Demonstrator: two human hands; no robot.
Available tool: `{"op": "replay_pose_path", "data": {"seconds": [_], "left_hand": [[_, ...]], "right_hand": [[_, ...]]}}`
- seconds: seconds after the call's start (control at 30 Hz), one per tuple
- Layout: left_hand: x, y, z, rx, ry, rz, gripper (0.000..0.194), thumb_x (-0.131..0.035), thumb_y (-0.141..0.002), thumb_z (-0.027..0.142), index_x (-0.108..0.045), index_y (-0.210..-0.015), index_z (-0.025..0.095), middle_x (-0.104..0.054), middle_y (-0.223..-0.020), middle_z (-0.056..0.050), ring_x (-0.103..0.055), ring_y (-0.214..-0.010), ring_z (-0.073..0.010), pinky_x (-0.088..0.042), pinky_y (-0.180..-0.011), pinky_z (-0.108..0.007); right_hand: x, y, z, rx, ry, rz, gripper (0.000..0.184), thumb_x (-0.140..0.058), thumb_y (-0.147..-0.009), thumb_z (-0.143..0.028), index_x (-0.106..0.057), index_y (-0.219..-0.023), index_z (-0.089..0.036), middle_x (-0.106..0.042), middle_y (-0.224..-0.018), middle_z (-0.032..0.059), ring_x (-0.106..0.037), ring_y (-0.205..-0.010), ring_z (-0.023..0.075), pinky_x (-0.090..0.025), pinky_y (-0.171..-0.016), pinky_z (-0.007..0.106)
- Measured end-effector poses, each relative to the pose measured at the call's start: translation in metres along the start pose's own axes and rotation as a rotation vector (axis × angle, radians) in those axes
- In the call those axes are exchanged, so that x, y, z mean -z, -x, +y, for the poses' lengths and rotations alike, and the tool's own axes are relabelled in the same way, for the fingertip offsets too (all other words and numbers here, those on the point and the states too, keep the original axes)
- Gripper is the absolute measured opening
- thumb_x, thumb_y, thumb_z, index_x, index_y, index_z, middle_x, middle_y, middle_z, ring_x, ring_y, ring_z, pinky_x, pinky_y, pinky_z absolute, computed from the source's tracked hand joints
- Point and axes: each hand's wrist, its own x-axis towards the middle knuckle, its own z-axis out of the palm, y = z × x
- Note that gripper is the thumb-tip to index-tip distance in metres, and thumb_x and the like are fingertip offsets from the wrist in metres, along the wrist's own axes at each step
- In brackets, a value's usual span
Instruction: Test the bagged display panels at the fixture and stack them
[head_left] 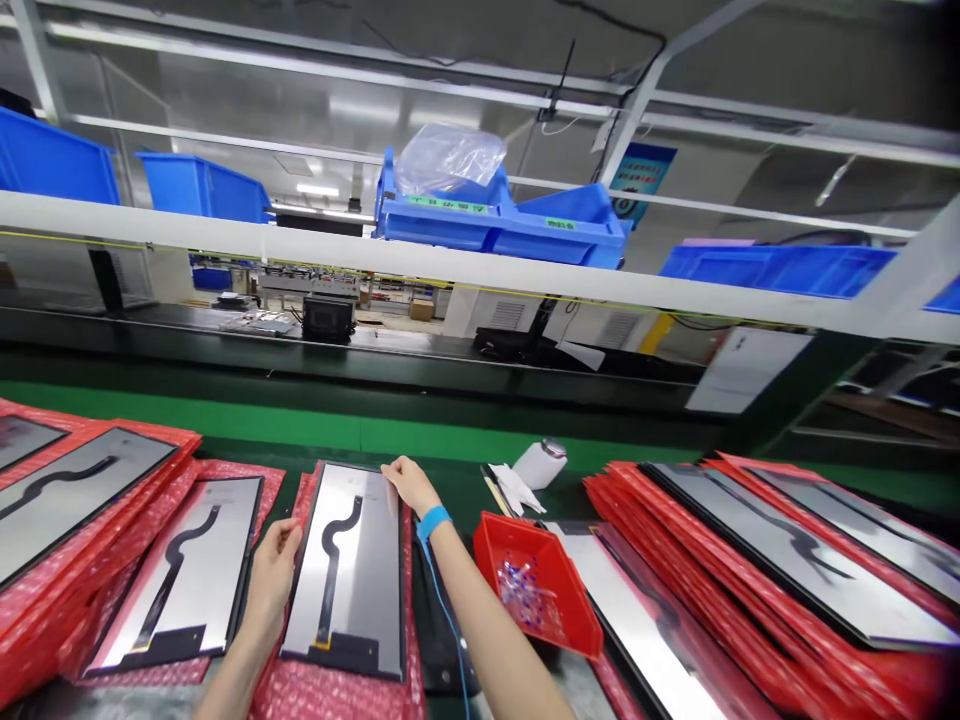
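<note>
An LCD panel with a black ribbon cable lies on a red bubble-wrap sleeve in front of me. My right hand, with a blue wrist strap, pinches at the panel's far right corner. My left hand is closed beside the left edge, its fingers curled together; whatever is between them is hidden. Just left lies a second LCD panel, also on bubble wrap. To the right, a red bin holds small clear and blue bits.
Bubble-wrapped panels are stacked at left and right. Another panel lies beside the red bin. A white bottle stands behind it. Blue bins line an overhead shelf. A blue cord hangs from my wrist strap.
</note>
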Motion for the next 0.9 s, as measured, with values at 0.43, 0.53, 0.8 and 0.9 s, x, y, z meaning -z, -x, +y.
{"op": "replay_pose_path", "data": {"seconds": [0.43,0.53,0.8,0.9], "left_hand": [[0.076,0.006,0.02,-0.322,-0.714,0.094,0.037,-0.046,-0.088,0.048,-0.053,-0.107,0.017,-0.056,-0.106,-0.007,-0.049,-0.103,-0.0213,-0.035,-0.094,-0.033],[0.137,0.007,0.008,-0.319,-1.142,0.333,0.043,-0.032,-0.094,0.045,-0.054,-0.116,0.015,-0.054,-0.117,-0.01,-0.048,-0.105,-0.0286,-0.034,-0.095,-0.04],[0.182,0.0,-0.005,-0.18,-1.499,0.322,0.047,-0.014,-0.096,0.02,-0.056,-0.109,0.003,-0.053,-0.105,-0.016,-0.049,-0.1,-0.0295,-0.039,-0.089,-0.038],[0.179,-0.008,-0.002,-0.167,-1.502,0.327,0.046,-0.014,-0.096,0.021,-0.056,-0.105,0.003,-0.053,-0.102,-0.015,-0.05,-0.1,-0.0298,-0.039,-0.09,-0.04]], "right_hand": [[0.001,0.021,-0.039,0.106,0.22,0.029,0.019,-0.055,-0.086,-0.031,-0.062,-0.087,-0.013,-0.054,-0.11,0.0077,-0.045,-0.104,0.0171,-0.031,-0.081,0.027],[-0.028,0.041,-0.077,0.397,0.224,-0.041,0.018,-0.052,-0.089,-0.03,-0.066,-0.094,-0.018,-0.053,-0.111,0.0047,-0.043,-0.108,0.0144,-0.031,-0.093,0.027],[-0.151,0.059,-0.124,0.619,0.21,-0.351,0.02,-0.054,-0.086,-0.022,-0.066,-0.1,-0.015,-0.051,-0.115,0.0066,-0.045,-0.11,0.0164,-0.039,-0.096,0.028],[-0.159,0.055,-0.119,0.596,0.208,-0.325,0.018,-0.055,-0.086,-0.025,-0.064,-0.1,-0.016,-0.048,-0.117,0.0049,-0.046,-0.109,0.0142,-0.04,-0.094,0.027]]}}
